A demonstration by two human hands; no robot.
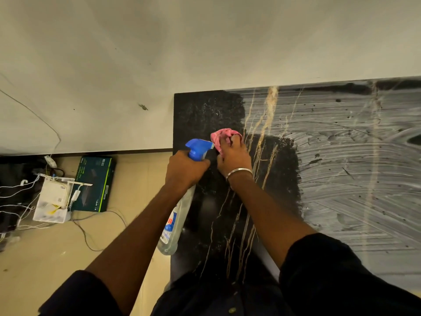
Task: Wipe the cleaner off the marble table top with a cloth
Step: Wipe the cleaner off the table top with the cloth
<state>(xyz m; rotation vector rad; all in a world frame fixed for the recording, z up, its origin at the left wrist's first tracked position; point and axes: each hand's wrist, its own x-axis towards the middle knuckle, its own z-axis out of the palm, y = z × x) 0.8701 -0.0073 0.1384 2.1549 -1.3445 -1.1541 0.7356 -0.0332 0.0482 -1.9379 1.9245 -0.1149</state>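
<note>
Head view looking down: my right hand point(234, 156) has a closed grip on a bunched pink cloth point(222, 136), pressed to the black marble tabletop point(205, 115) just right of its left edge, about mid-frame. My left hand point(185, 168) is wrapped tight around the neck of the spray bottle point(176, 215), blue trigger head up by the cloth, clear body hanging down along the tabletop's left edge. The cleaner point(355, 169) is that whitish streaky film over the right half of the frame, running from the back edge by the wall point(159, 42) down toward me. The left strip around my hands is already dark and shiny, gold veins showing, so I'd guess I'm maybe a third done. To do this bit well, I reckon I should work from the clean side into the film with long overlapping passes, keep even pressure, and refold the cloth to a dry face once it loads up, otherwise it just smears haze around. The thin line of film along the back edge looks easy to miss. Honestly the bottle is in the way; parking it would free a hand. Down in the lower left, on the floor point(45, 258), there's a green box point(94, 183) and a tangle of white cables point(20, 195), nothing to do with this.
</note>
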